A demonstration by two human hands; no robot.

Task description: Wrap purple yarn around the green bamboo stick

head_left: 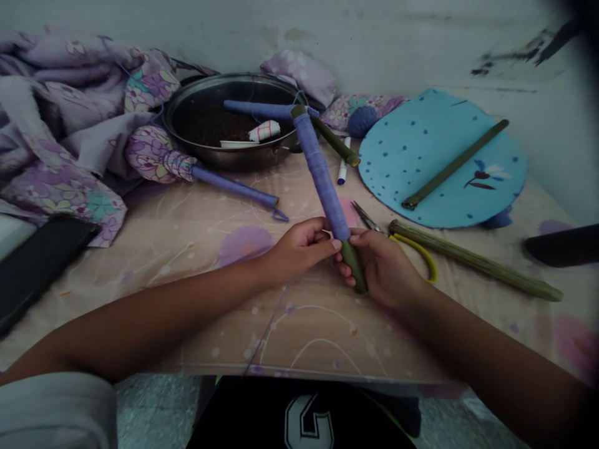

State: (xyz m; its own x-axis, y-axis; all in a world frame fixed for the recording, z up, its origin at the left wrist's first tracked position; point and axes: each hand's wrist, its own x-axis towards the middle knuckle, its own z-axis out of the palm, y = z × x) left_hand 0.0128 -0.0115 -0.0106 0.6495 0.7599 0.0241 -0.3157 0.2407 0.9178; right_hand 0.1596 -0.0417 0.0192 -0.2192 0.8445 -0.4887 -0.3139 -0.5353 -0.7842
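Observation:
A green stick (pixel 352 265), its upper length wound closely with purple thread (pixel 319 171), stands tilted in front of me, its top leaning left. My right hand (pixel 386 265) is closed around the bare lower end, thumb at the edge of the winding. From the left, my left hand (pixel 306 248) is closed with its thumb tip against the stick at that same edge. A loose strand of thread (pixel 266 330) runs from beneath my left hand down over the table's front edge. How the strand passes through the left fingers is hidden.
Behind are a metal pan (pixel 234 159) of dark soil and a thread-wrapped stick with a floral cloth head (pixel 150 153). Scissors (pixel 416 249), a bare stick (pixel 482 265), a marker (pixel 344 163) and a blue round mat (pixel 397 162) bearing another stick (pixel 458 163) lie rightward. A dark phone-like slab (pixel 42 268) lies left.

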